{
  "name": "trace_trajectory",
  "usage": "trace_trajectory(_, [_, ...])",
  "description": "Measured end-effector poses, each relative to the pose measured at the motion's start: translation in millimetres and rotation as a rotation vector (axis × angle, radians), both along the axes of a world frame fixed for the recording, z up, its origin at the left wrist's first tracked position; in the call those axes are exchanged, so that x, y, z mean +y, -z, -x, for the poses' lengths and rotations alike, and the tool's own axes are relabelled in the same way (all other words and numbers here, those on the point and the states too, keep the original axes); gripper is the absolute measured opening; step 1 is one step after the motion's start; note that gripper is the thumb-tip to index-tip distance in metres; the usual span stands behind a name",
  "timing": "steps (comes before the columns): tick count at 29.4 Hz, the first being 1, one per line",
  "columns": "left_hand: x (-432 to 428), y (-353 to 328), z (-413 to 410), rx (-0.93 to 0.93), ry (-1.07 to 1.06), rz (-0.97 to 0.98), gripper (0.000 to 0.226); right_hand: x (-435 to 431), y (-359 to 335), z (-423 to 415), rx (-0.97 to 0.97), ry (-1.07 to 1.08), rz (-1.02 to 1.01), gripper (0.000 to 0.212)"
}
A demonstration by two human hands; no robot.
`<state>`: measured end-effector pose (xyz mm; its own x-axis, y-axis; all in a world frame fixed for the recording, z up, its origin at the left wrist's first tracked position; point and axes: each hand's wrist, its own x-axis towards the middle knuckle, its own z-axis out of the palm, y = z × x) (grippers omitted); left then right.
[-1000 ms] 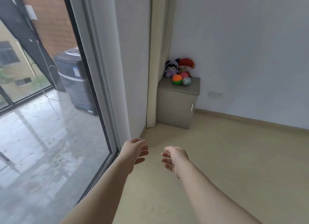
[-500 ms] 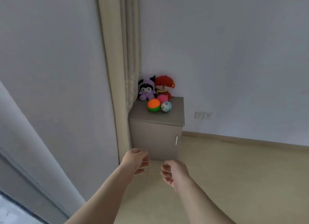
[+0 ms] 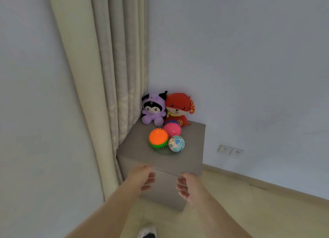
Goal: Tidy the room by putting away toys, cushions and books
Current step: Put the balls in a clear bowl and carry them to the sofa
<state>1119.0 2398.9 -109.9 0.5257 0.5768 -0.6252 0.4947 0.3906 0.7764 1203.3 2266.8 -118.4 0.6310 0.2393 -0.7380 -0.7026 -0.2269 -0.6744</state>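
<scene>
- On the flat top of the grey wooden cabinet (image 3: 188, 159), at twelve o'clock from my hands, sit a purple hooded plush doll (image 3: 153, 111) and a red plush dog (image 3: 178, 106), side by side against the wall
- An orange-and-green spiky rubber ball (image 3: 158, 137) lies in front of them, with a pink spiky ball (image 3: 172, 129) at its one o'clock and a small teal printed ball (image 3: 176, 143) at its three o'clock, all packed close together
- My left hand (image 3: 140, 178) and right hand (image 3: 191, 188) hover near the cabinet's front edge, fingers loosely curled and holding nothing
- A cream pleated curtain (image 3: 106, 77) hangs at the cabinet's nine o'clock
</scene>
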Motion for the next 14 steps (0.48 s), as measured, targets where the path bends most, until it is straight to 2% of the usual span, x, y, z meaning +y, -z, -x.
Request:
trace_trajectory(3, [31.9,10.9,-56.7,0.006,-0.019,0.029,0.015,22.7,9.9,-56.8,-0.017,0.038,0.039,0.012])
trace_trajectory(9, [98.9,58.1,-150.7,0.136,-0.085,0.104,0.018,79.3,40.2,-162.2,0.039,-0.017,0.182,0.007])
trace_trajectory(14, [114.0,89.5,-211.1,0.263,-0.182,0.158,0.013,94.0,61.6,-258.3,0.036,-0.064,0.290,0.026])
